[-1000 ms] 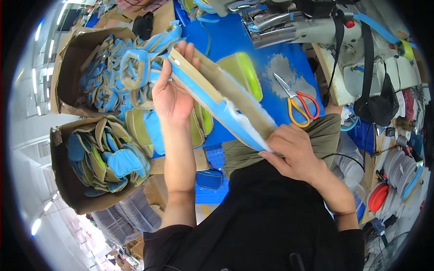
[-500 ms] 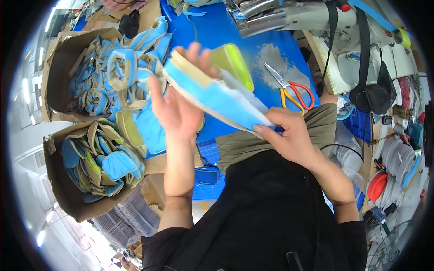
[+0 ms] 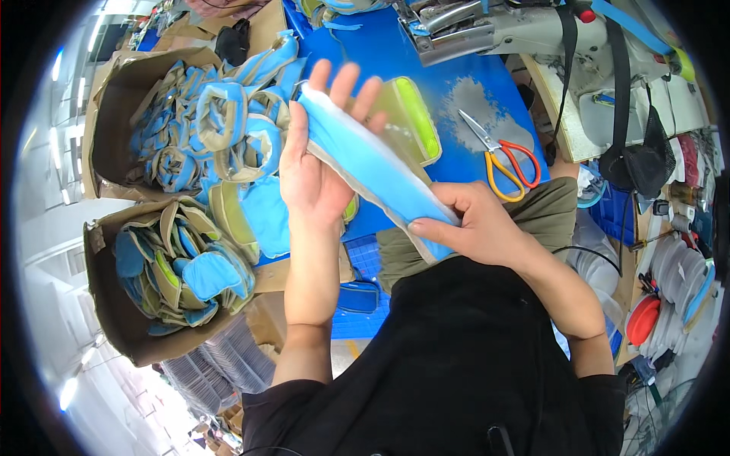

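L hand [image 3: 315,171] flat under far end of blue pad [image 3: 372,171], fingers [image 3: 344,80] spread, palm supporting. R hand [image 3: 475,228] pinches near end w/ thumb + fingers. Pad held above blue surface [image 3: 365,57], slanting far-left to near-right. Scissors [image 3: 506,156] right on surface. Boxes [image 3: 114,304] of pads left.

Blue worktable [image 3: 380,53], orange-handled scissors [image 3: 506,156], green-edged padded piece [image 3: 411,121], grey sewing machine [image 3: 487,30]
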`<action>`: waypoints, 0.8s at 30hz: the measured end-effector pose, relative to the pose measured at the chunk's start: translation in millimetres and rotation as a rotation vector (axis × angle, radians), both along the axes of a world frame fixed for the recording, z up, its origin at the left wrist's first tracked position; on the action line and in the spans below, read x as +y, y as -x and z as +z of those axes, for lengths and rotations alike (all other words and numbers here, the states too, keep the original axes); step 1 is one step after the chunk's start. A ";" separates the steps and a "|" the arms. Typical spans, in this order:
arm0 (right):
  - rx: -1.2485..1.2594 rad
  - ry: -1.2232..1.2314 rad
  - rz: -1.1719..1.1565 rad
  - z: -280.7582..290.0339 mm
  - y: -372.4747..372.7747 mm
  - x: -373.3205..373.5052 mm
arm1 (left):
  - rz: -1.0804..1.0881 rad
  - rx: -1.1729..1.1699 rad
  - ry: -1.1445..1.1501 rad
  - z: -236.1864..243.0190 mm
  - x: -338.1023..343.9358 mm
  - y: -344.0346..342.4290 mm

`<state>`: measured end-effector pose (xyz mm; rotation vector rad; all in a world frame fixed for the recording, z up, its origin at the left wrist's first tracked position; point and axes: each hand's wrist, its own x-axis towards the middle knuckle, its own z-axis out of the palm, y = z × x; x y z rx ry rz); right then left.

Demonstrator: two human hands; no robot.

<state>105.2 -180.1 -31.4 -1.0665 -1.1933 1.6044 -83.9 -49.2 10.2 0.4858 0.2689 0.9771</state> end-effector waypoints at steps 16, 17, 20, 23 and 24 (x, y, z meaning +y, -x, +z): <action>-0.071 -0.211 -0.311 0.9 1.2 7.8 | 0.008 0.311 -0.119 -15.0 -33.1 -23.1; -0.070 -0.232 -0.306 -1.6 1.1 8.4 | 0.010 0.311 -0.123 -15.9 -32.9 -22.5; -0.018 -0.188 -0.271 4.1 -0.9 7.1 | 0.004 0.298 -0.149 -14.7 -33.5 -21.3; 0.091 -0.138 -0.259 2.4 0.9 8.3 | 0.001 0.291 -0.181 -14.4 -32.4 -21.3; 0.132 -0.130 -0.260 -0.1 1.8 9.2 | 0.002 0.289 -0.192 -15.0 -32.0 -21.2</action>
